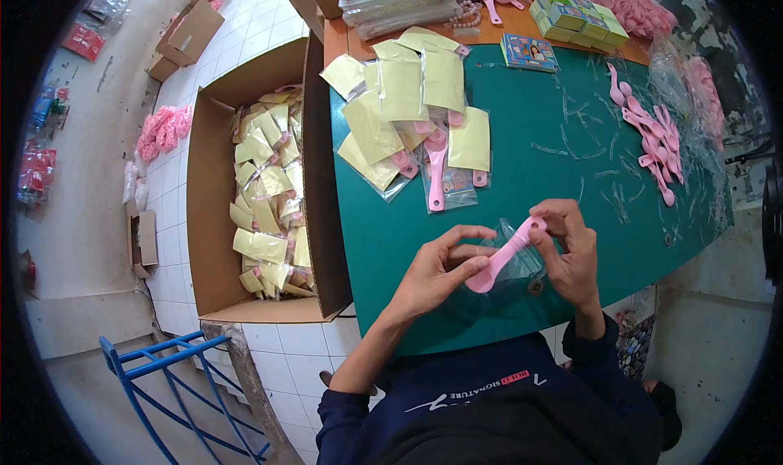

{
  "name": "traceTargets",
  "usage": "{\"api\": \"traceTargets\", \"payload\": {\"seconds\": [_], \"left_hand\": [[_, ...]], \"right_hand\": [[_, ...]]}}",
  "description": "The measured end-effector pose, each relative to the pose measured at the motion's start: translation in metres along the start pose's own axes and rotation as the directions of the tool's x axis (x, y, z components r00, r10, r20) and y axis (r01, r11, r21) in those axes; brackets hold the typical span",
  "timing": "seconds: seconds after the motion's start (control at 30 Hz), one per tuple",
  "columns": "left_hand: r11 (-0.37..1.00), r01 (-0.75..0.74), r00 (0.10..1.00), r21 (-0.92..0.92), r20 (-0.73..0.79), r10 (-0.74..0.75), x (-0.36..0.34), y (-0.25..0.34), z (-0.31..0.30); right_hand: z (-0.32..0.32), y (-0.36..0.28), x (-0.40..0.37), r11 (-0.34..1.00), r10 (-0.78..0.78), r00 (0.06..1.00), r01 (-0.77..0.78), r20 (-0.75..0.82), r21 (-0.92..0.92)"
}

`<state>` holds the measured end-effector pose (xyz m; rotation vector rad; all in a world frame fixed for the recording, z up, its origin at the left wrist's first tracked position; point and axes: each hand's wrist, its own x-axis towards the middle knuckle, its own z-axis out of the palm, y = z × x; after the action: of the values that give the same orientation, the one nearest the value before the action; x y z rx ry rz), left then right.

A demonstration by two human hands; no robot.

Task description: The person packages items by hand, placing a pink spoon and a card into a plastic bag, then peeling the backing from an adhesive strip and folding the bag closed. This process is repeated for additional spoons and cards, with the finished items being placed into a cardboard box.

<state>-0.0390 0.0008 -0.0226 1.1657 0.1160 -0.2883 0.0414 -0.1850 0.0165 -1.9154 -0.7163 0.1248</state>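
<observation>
Near the front edge of the green table, a pink spoon (507, 257) slants between my hands. My right hand (568, 249) pinches its upper end between thumb and fingers. My left hand (444, 269) has its thumb against the lower, wider end and holds a clear plastic bag (514, 273) beside the spoon. Whether the spoon is inside the bag or over it, I cannot tell. Beyond my left hand lie packed bags with pale yellow cards (401, 90), and another pink spoon (436, 171) rests on them.
An open cardboard box (273, 312) full of packed bags stands left of the table. Loose pink spoons (656, 143) and plastic strips (616, 200) lie to the right. Small card stacks (528, 53) and a pile of clear bags (400, 4) sit at the back.
</observation>
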Motion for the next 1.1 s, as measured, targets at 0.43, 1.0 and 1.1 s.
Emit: {"api": "traceTargets", "payload": {"seconds": [0.43,1.0,1.1], "left_hand": [[0.974,-0.210,0.976,0.083,-0.049,0.214,-0.024,0.031,-0.002],[0.860,-0.508,0.836,0.050,0.269,0.479,-0.044,0.027,-0.007],[0.896,-0.426,0.889,-0.127,0.126,0.440,-0.050,0.024,-0.010]], "right_hand": [[-0.021,0.019,0.102,0.846,-0.500,0.840,0.421,0.209,0.327],[-0.086,0.228,0.261,0.779,0.100,0.887,-0.351,-0.450,-0.519],[-0.093,0.227,0.265,0.749,0.029,0.909,-0.296,-0.417,-0.593]]}}
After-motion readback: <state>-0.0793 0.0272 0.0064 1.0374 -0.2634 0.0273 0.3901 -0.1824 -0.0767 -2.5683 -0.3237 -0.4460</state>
